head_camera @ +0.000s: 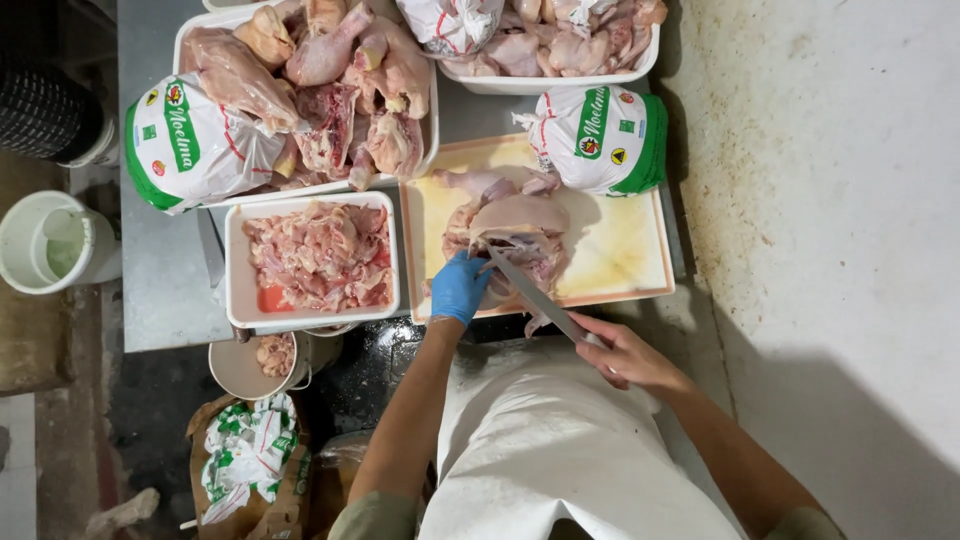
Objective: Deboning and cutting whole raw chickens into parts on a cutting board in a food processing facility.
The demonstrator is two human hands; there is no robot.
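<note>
the big white rectangular tray of whole plucked chickens and large joints (190, 45) at the far left looks mostly uncut, and a second white tray of raw pieces (560, 78) sits beside it at the top. two wrapped birds in white-and-green plastic bags (185, 145) (605, 135) remain sealed, so much seems left. the smaller white rectangular tray of pink cut meat (238, 290) is nearly full, a fair share done.

on the pale yellow plastic cutting board (620, 250) lies the whole raw chicken (510, 225), pale pink, skin glossy, partly opened at the near end. the left hand in a blue glove (460, 288) clamps onto its near edge. the bare right hand (625, 352) is clenched around the handle of a long steel knife (530, 295), blade tip entering the carcass.
</note>
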